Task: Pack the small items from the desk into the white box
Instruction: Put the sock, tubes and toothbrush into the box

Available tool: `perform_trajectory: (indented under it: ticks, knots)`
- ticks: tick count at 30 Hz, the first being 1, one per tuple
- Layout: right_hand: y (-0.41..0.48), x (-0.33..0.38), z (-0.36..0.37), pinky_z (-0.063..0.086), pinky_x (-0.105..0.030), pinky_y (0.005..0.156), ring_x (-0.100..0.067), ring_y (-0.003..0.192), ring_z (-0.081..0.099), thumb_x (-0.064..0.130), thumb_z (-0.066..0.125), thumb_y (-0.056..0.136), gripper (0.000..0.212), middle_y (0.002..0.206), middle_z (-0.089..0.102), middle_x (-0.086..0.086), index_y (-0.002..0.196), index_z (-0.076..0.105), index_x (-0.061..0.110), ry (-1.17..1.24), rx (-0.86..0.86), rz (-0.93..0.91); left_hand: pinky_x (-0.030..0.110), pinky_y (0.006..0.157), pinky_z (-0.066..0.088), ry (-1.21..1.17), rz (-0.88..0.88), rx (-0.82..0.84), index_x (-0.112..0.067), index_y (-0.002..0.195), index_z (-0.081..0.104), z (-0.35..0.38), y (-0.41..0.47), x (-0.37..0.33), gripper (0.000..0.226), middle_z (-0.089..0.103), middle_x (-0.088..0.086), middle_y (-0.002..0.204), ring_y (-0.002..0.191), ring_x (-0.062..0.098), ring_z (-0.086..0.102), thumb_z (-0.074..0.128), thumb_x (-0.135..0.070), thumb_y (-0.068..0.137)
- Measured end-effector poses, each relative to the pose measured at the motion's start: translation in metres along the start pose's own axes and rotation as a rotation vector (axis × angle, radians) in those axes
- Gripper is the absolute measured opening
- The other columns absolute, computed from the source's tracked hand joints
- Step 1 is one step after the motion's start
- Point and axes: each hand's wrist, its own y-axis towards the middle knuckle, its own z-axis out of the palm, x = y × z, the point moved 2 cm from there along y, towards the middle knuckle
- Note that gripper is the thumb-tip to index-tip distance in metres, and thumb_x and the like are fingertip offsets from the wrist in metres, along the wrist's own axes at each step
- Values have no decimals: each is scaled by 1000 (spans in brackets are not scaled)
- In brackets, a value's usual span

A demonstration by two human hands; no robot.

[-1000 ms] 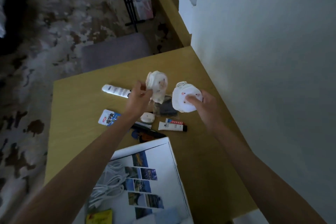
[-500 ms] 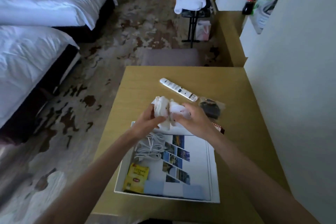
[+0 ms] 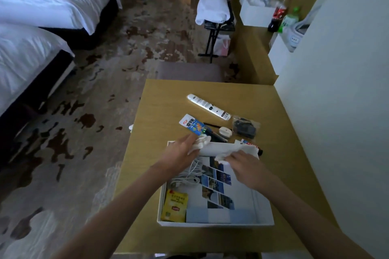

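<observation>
Head view | left hand (image 3: 182, 152) and right hand (image 3: 245, 163) each closed on a white soft item (image 3: 201, 142), held over far wall of white box (image 3: 212, 225) at centre frame | risk: item may be dropped outside on desk (image 3: 273, 132) if released early.

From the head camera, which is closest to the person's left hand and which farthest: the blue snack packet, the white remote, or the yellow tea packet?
Measured from the left hand:
1. Blue snack packet, on the desk just beyond the fingers.
2. Yellow tea packet, inside the white box, in its near left corner.
3. White remote, farther back on the desk.
</observation>
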Motion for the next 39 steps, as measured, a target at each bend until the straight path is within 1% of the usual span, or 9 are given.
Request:
perform_trajectory:
  ticks: [4,8,12,18,21,26,31,36,39]
  knots:
    - [-5,-7,26,42,-38,96,-27,123,48,4,47,92,50,142,44,-10,140,43,16,-202,30,62,43,71,54,309,236,68,-11,126,51,13,14,-2,38,52,9,127,114,25,51,55,-16,88]
    - [-17,-10,39,36,-42,101,-31,124,46,5,44,92,48,138,47,-13,139,44,16,-262,-2,4,39,63,52,402,444,246,-16,124,51,40,23,-8,49,53,10,123,112,26,52,65,-10,77]
    - [-28,-16,32,44,-44,99,-30,109,57,10,61,87,37,122,62,-14,123,60,13,-253,-66,-6,39,64,50,518,499,394,-18,125,48,70,38,-12,43,51,10,121,110,28,49,59,-13,83]
    - [-51,-24,22,45,-37,100,-25,115,56,11,71,78,36,121,64,-10,114,63,11,-140,-219,41,40,63,51,473,543,418,-18,124,46,102,54,-26,39,52,9,118,99,29,57,56,-19,86]
    - [-59,-26,22,45,-37,101,-25,117,56,12,65,82,33,123,62,-11,115,60,11,-54,-314,62,40,63,51,465,555,410,-20,127,45,118,57,-33,45,51,7,123,101,28,57,59,-25,86]
    - [-70,-34,19,56,-32,74,-18,85,60,12,61,86,11,102,64,-9,96,58,13,17,-445,139,44,83,52,380,489,538,-19,141,29,141,58,-34,65,38,9,142,126,26,40,60,-32,86]
    - [-74,-47,21,46,-25,60,-13,69,49,12,57,86,8,84,59,-3,85,52,17,-18,-458,146,40,87,52,348,537,565,-24,145,20,145,62,-23,76,33,5,147,131,22,34,57,-50,84]
    - [-65,-57,21,44,-25,54,-10,64,45,18,50,94,10,83,59,-1,87,55,14,169,-441,205,37,73,57,420,675,441,-20,139,33,147,65,-26,67,42,6,140,121,22,46,65,-32,81]
    - [-60,-67,19,49,-29,58,-12,66,48,17,49,96,11,87,60,-3,91,57,11,193,-394,187,37,73,57,385,591,412,-21,134,39,154,68,-34,63,44,4,138,120,21,47,67,-26,78]
